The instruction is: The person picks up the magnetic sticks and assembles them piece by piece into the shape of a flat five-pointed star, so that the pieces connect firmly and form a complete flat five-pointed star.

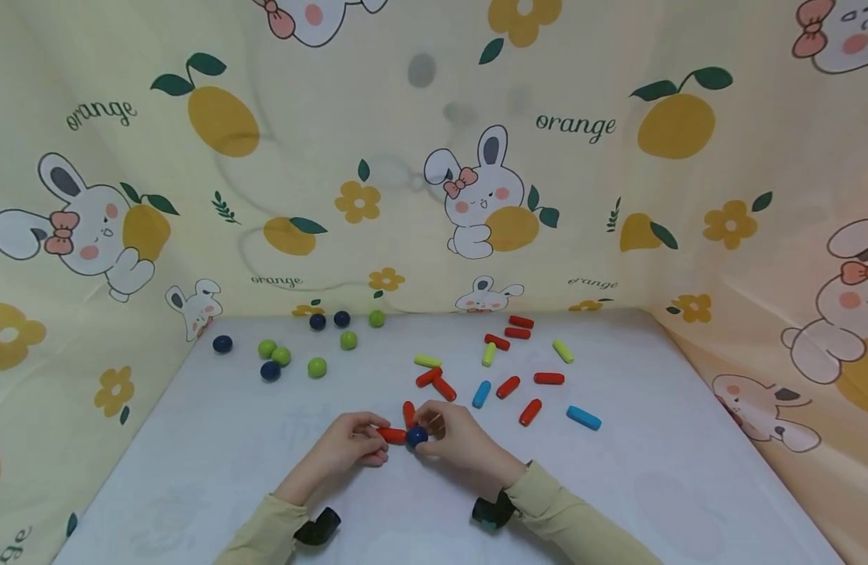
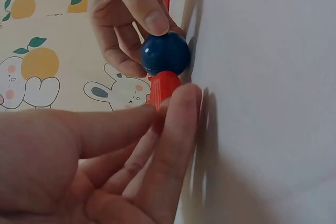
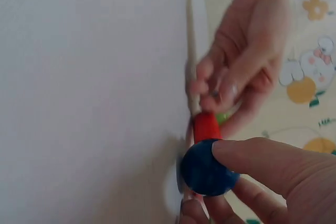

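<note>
My left hand (image 1: 351,444) pinches a short red rod (image 1: 392,435) between thumb and fingers. A dark blue ball (image 1: 416,436) sits at the rod's right end, gripped by my right hand (image 1: 457,439) with thumb and fingertips. In the left wrist view the rod (image 2: 165,88) meets the underside of the ball (image 2: 165,54). The right wrist view has the ball (image 3: 209,167) up close, with the red rod (image 3: 206,126) leading from it to the left fingertips. Another red rod (image 1: 409,413) stretches back from the ball, partly behind the right fingers.
Green balls (image 1: 317,367) and dark blue balls (image 1: 270,371) are scattered at the back left of the white table (image 1: 215,471). Several loose rods lie on the right: red (image 1: 530,412), blue (image 1: 584,417) and yellow-green (image 1: 563,351). A patterned cloth (image 1: 377,157) encloses the back and sides.
</note>
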`<state>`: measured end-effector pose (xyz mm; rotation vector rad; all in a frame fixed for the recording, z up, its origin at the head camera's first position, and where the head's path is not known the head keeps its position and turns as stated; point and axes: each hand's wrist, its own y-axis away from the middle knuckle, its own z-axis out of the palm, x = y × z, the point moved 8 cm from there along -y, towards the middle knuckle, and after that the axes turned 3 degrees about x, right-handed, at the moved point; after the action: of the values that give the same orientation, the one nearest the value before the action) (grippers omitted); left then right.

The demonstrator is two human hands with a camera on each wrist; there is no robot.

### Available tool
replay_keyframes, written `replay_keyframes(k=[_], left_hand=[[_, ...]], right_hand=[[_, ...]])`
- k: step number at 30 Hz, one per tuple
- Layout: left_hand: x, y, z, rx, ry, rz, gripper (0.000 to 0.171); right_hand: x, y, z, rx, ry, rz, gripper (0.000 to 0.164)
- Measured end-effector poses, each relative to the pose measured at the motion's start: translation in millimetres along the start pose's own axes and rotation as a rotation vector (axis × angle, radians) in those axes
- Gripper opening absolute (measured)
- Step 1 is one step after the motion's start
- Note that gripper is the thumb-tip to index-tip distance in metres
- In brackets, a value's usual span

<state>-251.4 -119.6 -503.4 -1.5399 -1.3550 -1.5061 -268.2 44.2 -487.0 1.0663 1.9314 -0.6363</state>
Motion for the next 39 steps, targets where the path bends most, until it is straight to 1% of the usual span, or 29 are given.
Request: replay_keyframes(k=[5, 13, 16, 18, 20, 22, 23, 27, 29, 31, 33, 35, 37, 39], left_hand=[[-2.8, 0.8, 6.6, -0.086, 0.069, -0.016, 0.03], [-2.8, 1.7, 12.5, -0.158, 0.142, -0.011, 0.031], [-0.5, 2.3, 10.9, -0.178, 0.136, -0.008, 0.033], [1.2, 1.4, 5.5, -0.165, 0.112, -0.002, 0.036], [4.3, 0.1, -3.9, -0.121, 0.073, 0.013, 0.038], [10.2, -1.8, -17.4, -0.049, 0.033, 0.053, 0.041], [13.8, -2.9, -26.1, -0.003, 0.014, 0.08, 0.042], [31.3, -7.5, -66.6, 0.235, -0.089, 0.192, 0.041], [37.2, -11.2, -87.6, 0.348, -0.147, 0.226, 0.042], [41.3, -15.2, -104.5, 0.437, -0.212, 0.247, 0.043], [43.2, -20.0, -117.8, 0.5, -0.284, 0.277, 0.045], [41.3, -24.8, -127.0, 0.545, -0.358, 0.276, 0.044], [36.7, -28.2, -132.7, 0.577, -0.42, 0.255, 0.042], [29.8, -31.5, -135.6, 0.589, -0.457, 0.21, 0.04]], right_hand=[[5, 2, -10, 0.004, -0.025, 0.015, 0.031], [8, 4, -13, 0.02, -0.009, -0.009, 0.03], [9, 4, -14, 0.021, -0.028, 0.003, 0.028], [8, 5, -16, 0.021, -0.036, 0.004, 0.028], [9, 6, -17, 0.021, -0.043, 0.012, 0.028], [9, 7, -18, 0.017, -0.051, 0.023, 0.028], [10, 7, -18, 0.014, -0.054, 0.028, 0.028], [11, 8, -20, 0.005, -0.061, 0.043, 0.027], [12, 9, -21, 0.001, -0.064, 0.041, 0.027], [11, 10, -22, -0.002, -0.08, 0.032, 0.028], [11, 10, -23, -0.004, -0.102, 0.022, 0.029], [11, 10, -24, -0.005, -0.117, 0.014, 0.03], [10, 10, -23, -0.008, -0.127, 0.008, 0.029], [10, 10, -23, -0.012, -0.115, 0.01, 0.028]])
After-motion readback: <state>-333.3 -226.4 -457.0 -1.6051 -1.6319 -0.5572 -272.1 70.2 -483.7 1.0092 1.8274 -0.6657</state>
